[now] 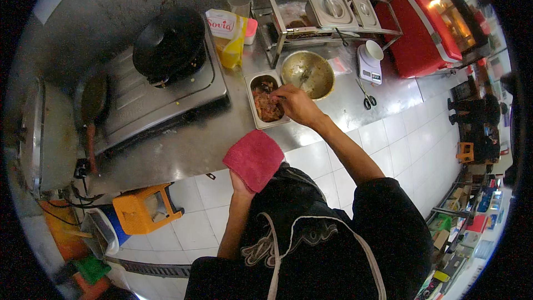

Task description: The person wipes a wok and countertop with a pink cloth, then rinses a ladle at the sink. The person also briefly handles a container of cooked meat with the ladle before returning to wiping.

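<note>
With a folded red cloth [254, 160] draped over its fingers and palm, my left hand [241, 182] is held just in front of the steel counter's edge. My right hand [296, 104] is over the right side of a rectangular steel pan [251, 106], its fingers closed on the dark end of a thin utensil [281, 97]; the rest of it is hard to make out. Reddish-brown shredded food [266, 106] lies in the pan. Directly behind my right hand, beside the pan, a round steel bowl [310, 71] has residue on its inner wall and something dark inside.
A covered black pan [168, 46] sits on the stove at left, and a frying pan [93, 96] beyond it. Scissors [366, 95], a white kitchen scale [369, 66] and a red insulated box [420, 37] stand to the right. An orange stool [135, 212] is below the counter.
</note>
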Motion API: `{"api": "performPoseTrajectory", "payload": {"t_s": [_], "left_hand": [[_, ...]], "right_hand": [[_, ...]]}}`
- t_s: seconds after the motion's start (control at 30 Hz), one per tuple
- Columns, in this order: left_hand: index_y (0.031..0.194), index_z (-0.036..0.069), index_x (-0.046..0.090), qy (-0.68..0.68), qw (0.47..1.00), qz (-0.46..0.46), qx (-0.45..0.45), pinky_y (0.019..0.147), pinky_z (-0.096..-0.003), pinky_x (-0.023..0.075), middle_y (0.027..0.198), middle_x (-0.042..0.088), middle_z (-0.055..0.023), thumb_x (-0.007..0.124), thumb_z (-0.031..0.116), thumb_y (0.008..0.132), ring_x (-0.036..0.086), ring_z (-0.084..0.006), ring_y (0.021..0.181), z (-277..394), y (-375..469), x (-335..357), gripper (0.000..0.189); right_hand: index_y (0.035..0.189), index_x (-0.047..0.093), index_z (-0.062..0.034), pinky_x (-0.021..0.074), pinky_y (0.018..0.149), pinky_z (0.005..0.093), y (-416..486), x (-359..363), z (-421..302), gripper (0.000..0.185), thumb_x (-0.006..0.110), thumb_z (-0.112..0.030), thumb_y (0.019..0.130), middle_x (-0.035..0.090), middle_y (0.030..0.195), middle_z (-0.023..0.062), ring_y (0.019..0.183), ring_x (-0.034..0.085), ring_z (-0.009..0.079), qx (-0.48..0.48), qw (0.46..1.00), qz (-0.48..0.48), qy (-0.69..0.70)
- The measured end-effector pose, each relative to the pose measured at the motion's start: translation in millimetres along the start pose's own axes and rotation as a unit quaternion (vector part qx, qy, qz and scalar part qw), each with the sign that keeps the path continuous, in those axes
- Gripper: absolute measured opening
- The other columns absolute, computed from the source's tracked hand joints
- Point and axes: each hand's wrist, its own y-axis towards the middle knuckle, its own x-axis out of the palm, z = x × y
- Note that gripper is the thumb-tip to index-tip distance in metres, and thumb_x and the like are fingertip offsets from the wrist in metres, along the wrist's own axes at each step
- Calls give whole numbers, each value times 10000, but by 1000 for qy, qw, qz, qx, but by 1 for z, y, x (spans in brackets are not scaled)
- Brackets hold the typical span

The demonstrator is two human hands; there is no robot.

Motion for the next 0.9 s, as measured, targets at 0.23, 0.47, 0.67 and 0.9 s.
{"api": "performPoseTrajectory", "payload": {"t_s": [0.23, 0.47, 0.67, 0.9], "left_hand": [[1352, 73, 450, 5, 1000, 24, 9, 1049, -488, 390, 1361, 500, -128, 366, 470, 972, 482, -332, 1235, -3, 2, -1, 556], [1350, 74, 455, 0, 999, 30, 14, 1049, -491, 389, 1364, 499, -127, 369, 478, 968, 481, -333, 1238, -4, 0, 2, 562], [1349, 75, 457, 47, 998, 25, 31, 1050, -494, 388, 1360, 503, -125, 370, 480, 966, 478, -333, 1242, -6, -1, 5, 564], [1350, 79, 456, 33, 999, 38, 19, 1057, -494, 382, 1360, 503, -127, 368, 480, 966, 474, -333, 1244, -9, -4, 4, 562]], "right_hand": [[954, 649, 5, 491, 865, 418, -5, -7, -3, 220, 563, 61, 760, 647, 989, 168, 976, 591, 360, 7, 1000, 5, 24], [938, 648, 11, 498, 839, 420, -8, 3, -8, 229, 550, 87, 745, 650, 947, 166, 929, 607, 360, -23, 999, 9, 34], [955, 653, 11, 497, 834, 420, -10, -10, 5, 194, 571, 42, 782, 654, 985, 178, 928, 614, 358, 12, 998, 62, 30], [959, 659, 25, 492, 819, 397, 0, -4, 6, 157, 534, -53, 903, 656, 963, 201, 902, 625, 372, 100, 988, 73, 91]]}}
